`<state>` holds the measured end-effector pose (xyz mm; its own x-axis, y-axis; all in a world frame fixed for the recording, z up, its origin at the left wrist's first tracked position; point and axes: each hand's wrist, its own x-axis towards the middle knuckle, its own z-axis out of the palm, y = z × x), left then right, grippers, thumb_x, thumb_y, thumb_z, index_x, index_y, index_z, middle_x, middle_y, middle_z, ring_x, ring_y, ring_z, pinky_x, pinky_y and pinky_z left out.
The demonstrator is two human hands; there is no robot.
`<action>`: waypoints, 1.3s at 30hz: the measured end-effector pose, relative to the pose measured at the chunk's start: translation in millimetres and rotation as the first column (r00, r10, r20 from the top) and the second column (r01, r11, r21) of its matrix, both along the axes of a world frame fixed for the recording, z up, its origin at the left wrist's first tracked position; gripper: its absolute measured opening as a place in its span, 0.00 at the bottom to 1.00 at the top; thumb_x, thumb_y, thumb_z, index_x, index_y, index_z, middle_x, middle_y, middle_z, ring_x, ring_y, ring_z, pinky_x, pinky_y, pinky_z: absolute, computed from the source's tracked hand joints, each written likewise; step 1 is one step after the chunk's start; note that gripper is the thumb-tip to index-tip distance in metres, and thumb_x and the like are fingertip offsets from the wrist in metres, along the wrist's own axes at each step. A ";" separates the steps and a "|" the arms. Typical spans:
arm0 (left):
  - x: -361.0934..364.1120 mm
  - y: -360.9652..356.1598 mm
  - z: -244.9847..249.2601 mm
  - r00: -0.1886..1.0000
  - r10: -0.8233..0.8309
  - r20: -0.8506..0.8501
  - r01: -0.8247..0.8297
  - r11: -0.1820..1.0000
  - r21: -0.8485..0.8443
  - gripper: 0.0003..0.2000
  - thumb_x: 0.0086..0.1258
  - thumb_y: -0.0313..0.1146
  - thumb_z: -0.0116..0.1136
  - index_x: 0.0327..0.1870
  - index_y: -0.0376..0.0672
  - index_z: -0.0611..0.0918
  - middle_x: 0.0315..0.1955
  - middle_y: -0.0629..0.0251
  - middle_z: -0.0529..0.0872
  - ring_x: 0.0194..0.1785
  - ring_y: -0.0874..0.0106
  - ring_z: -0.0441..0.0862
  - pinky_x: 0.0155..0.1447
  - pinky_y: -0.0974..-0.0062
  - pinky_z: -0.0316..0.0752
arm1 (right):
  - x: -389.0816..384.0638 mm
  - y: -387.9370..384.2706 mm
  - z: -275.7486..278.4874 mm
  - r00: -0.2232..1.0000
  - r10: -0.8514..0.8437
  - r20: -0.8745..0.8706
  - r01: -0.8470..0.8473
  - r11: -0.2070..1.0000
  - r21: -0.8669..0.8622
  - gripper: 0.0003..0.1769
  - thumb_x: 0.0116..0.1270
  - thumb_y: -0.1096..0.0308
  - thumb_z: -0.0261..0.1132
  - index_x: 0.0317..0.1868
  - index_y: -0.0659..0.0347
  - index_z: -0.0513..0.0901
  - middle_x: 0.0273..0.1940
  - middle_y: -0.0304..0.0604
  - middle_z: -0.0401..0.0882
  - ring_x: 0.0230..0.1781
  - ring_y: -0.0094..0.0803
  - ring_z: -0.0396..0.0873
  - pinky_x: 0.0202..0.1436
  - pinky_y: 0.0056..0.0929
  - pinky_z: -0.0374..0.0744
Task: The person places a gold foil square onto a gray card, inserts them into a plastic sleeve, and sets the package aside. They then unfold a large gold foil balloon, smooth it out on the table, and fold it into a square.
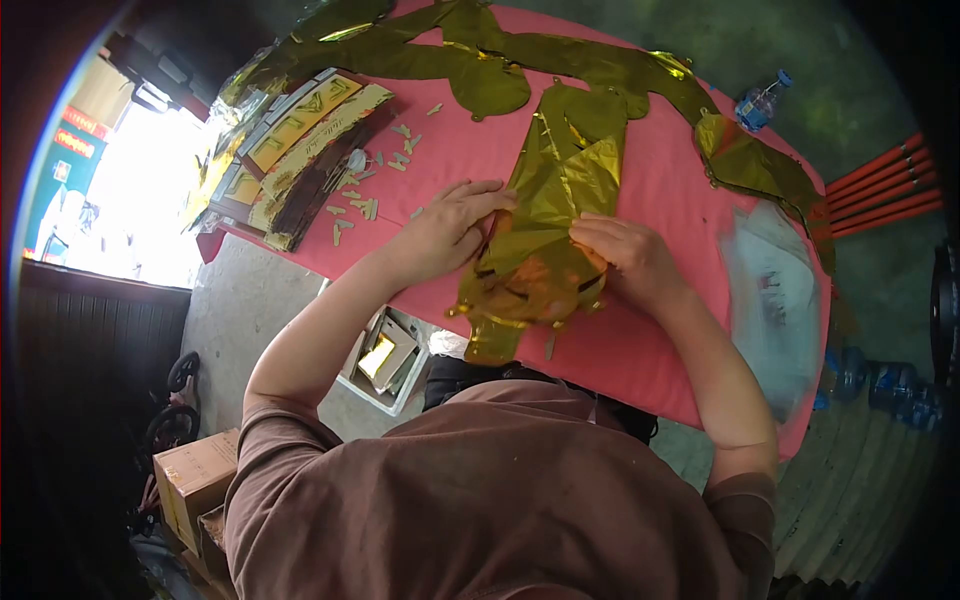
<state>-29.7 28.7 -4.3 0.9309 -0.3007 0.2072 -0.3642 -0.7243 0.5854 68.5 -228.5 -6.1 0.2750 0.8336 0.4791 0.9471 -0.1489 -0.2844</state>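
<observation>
A flat gold foil sheet lies on the pink tablecloth, its near end hanging over the table's front edge. My left hand pinches its left edge between thumb and fingers. On the right side, my right hand grips the foil with bent fingers. Between the hands the foil is creased and folded over. More gold foil shapes stretch along the far edge of the table. Small pale clips or tabs are scattered to the left of the foil.
Stacked printed packs sit at the table's left. Clear plastic bags lie at the right, and a water bottle stands beyond the far right edge. Below are a white bin and a cardboard box.
</observation>
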 end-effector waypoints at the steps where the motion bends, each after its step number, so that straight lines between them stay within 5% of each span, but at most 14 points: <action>1: 1.1 1.8 -0.7 1.000 -0.001 0.002 0.001 1.000 0.000 0.19 0.62 0.26 0.51 0.56 0.41 0.74 0.59 0.56 0.71 0.66 0.56 0.63 0.67 0.60 0.60 | -1.1 -1.3 0.5 1.000 -0.001 0.002 0.001 1.000 0.000 0.15 0.51 0.77 0.61 0.43 0.63 0.79 0.42 0.46 0.81 0.43 0.41 0.80 0.47 0.33 0.80; 4: 3.1 2.5 -1.5 0.998 -0.066 0.006 0.066 0.997 0.026 0.21 0.58 0.26 0.56 0.56 0.42 0.73 0.58 0.56 0.72 0.66 0.56 0.63 0.66 0.62 0.61 | -4.3 -5.2 3.4 0.970 -0.064 -0.234 0.067 0.998 0.006 0.19 0.50 0.83 0.61 0.45 0.65 0.80 0.43 0.49 0.81 0.42 0.42 0.82 0.48 0.32 0.80; 6: 4.9 -5.2 2.6 0.992 -0.062 0.111 0.062 0.998 0.006 0.19 0.55 0.27 0.60 0.51 0.41 0.77 0.53 0.58 0.77 0.60 0.58 0.69 0.63 0.63 0.64 | -5.0 -6.6 6.8 0.816 -0.132 -0.562 0.132 0.990 -0.041 0.18 0.51 0.86 0.61 0.44 0.68 0.79 0.42 0.46 0.82 0.42 0.33 0.82 0.49 0.26 0.79; 10: 22.4 -6.8 1.6 0.997 -0.050 0.055 0.049 0.999 0.015 0.14 0.57 0.29 0.62 0.45 0.40 0.80 0.45 0.60 0.81 0.51 0.61 0.77 0.54 0.64 0.70 | 1.2 -4.8 0.8 0.766 -0.043 -0.642 0.187 0.970 0.158 0.06 0.62 0.75 0.59 0.37 0.68 0.78 0.28 0.43 0.81 0.30 0.29 0.80 0.34 0.27 0.76; 12: 29.2 -11.6 0.8 0.992 0.067 0.106 -0.050 0.987 -0.151 0.07 0.57 0.31 0.62 0.31 0.38 0.78 0.25 0.62 0.80 0.33 0.66 0.79 0.38 0.66 0.71 | 15.5 -7.0 5.2 0.570 -0.412 -0.711 0.359 0.903 -0.236 0.10 0.65 0.70 0.58 0.40 0.70 0.79 0.33 0.33 0.80 0.32 0.20 0.76 0.37 0.21 0.74; 17: 59.4 -12.8 1.2 0.959 0.168 -0.228 -0.215 0.955 -0.202 0.09 0.65 0.33 0.56 0.28 0.37 0.77 0.17 0.68 0.73 0.22 0.79 0.68 0.28 0.76 0.65 | 53.8 3.4 -19.5 0.418 -0.299 -0.858 0.397 0.909 -0.123 0.13 0.68 0.64 0.57 0.37 0.68 0.79 0.31 0.34 0.78 0.29 0.17 0.74 0.33 0.19 0.71; 19: 71.6 -13.7 0.9 0.942 0.186 -0.278 -0.249 0.944 -0.214 0.11 0.66 0.34 0.56 0.26 0.37 0.76 0.15 0.70 0.71 0.20 0.81 0.65 0.27 0.77 0.63 | 59.0 10.9 -22.0 0.201 -0.177 -0.963 0.471 0.880 -0.064 0.14 0.66 0.61 0.59 0.29 0.64 0.80 0.21 0.31 0.72 0.21 0.17 0.66 0.23 0.23 0.65; 21: 81.3 -14.2 2.4 0.911 0.264 -0.317 -0.303 0.950 -0.080 0.12 0.60 0.37 0.57 0.25 0.35 0.76 0.17 0.59 0.77 0.22 0.70 0.75 0.29 0.69 0.69 | 67.0 13.5 -30.0 0.233 -0.147 -0.961 0.487 0.874 -0.016 0.13 0.65 0.62 0.59 0.29 0.64 0.80 0.22 0.32 0.74 0.21 0.17 0.67 0.23 0.22 0.65; 23: 90.0 -12.8 -1.3 0.904 0.262 -0.339 -0.308 0.947 -0.089 0.12 0.60 0.37 0.56 0.25 0.36 0.76 0.17 0.59 0.78 0.22 0.70 0.75 0.30 0.69 0.69 | 70.5 10.6 -29.6 0.265 -0.117 -0.957 0.497 0.867 0.031 0.13 0.65 0.62 0.60 0.29 0.64 0.80 0.23 0.33 0.75 0.21 0.17 0.68 0.23 0.21 0.66; 25: 96.3 -11.7 -5.0 0.894 0.263 -0.364 -0.317 0.943 -0.097 0.11 0.59 0.37 0.56 0.24 0.36 0.76 0.17 0.60 0.78 0.22 0.70 0.75 0.30 0.70 0.70 | 70.6 1.9 -23.4 0.418 -0.300 -0.857 0.495 0.866 -0.061 0.13 0.64 0.63 0.61 0.29 0.65 0.79 0.24 0.35 0.78 0.21 0.17 0.70 0.23 0.19 0.68; 29: 101.2 -14.3 -5.3 0.861 0.298 -0.413 -0.369 0.924 -0.101 0.10 0.59 0.35 0.54 0.24 0.37 0.77 0.18 0.60 0.79 0.23 0.70 0.76 0.32 0.70 0.72 | 56.6 3.9 -13.9 0.357 -0.141 -0.923 0.525 0.848 0.074 0.11 0.62 0.65 0.62 0.29 0.66 0.78 0.23 0.36 0.78 0.19 0.17 0.71 0.21 0.19 0.70; 31: 100.6 -14.4 -4.9 0.849 0.310 -0.427 -0.389 0.914 -0.110 0.10 0.59 0.35 0.54 0.24 0.37 0.77 0.18 0.60 0.80 0.23 0.70 0.77 0.32 0.69 0.72 | 57.0 5.1 -7.3 0.385 -0.346 -0.856 0.559 0.825 -0.082 0.10 0.62 0.66 0.60 0.30 0.66 0.78 0.22 0.38 0.78 0.16 0.20 0.72 0.16 0.21 0.71; 35: 100.8 -18.1 -5.4 0.859 0.359 -0.365 -0.412 0.908 -0.076 0.10 0.59 0.34 0.53 0.23 0.37 0.77 0.19 0.57 0.80 0.24 0.67 0.79 0.33 0.68 0.73 | 76.1 9.6 -17.1 0.436 -0.420 -0.796 0.551 0.824 -0.133 0.10 0.63 0.67 0.57 0.29 0.66 0.77 0.21 0.41 0.78 0.14 0.23 0.73 0.14 0.23 0.70; 39: 100.0 -18.6 0.6 0.843 0.367 -0.393 -0.416 0.908 -0.047 0.09 0.59 0.34 0.53 0.27 0.36 0.77 0.20 0.55 0.81 0.25 0.63 0.80 0.34 0.66 0.74 | 78.4 15.2 -8.6 0.331 -0.483 -0.811 0.501 0.818 -0.283 0.10 0.64 0.69 0.54 0.27 0.66 0.75 0.21 0.44 0.78 0.14 0.27 0.75 0.14 0.25 0.72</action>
<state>70.3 10.1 -3.7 0.9807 0.1104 -0.1612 0.1932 -0.6726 0.7144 146.9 -213.3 -14.8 0.8916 0.3996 -0.2129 0.0116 -0.4903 -0.8715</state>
